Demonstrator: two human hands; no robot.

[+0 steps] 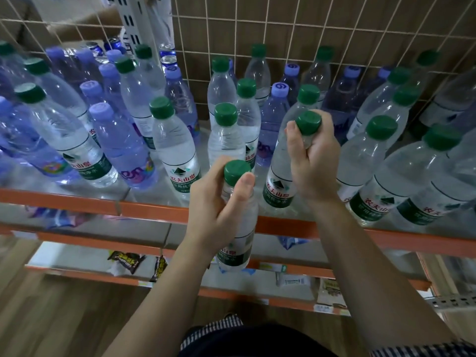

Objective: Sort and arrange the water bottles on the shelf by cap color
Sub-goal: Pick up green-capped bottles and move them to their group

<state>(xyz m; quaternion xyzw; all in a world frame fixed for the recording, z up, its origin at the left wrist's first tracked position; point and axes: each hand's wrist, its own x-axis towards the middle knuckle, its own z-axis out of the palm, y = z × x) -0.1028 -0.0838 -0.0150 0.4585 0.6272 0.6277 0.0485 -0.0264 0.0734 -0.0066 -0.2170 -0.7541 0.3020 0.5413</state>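
My left hand (213,207) grips the neck of a clear green-capped bottle (238,238), held in front of the shelf's orange front edge (152,211), off the shelf. My right hand (313,161) is closed around the neck of another green-capped bottle (280,181) that stands near the shelf's front. Many more green-capped clear bottles (175,148) and purple-capped tinted bottles (121,140) stand mixed across the shelf, purple mostly at left and in the back rows, green mostly at right.
A wire grid backing (283,34) closes the shelf's rear. A white slotted upright (136,24) rises at the back left. Lower orange-edged shelves (103,275) hold snack packets (126,261). Wooden floor lies below.
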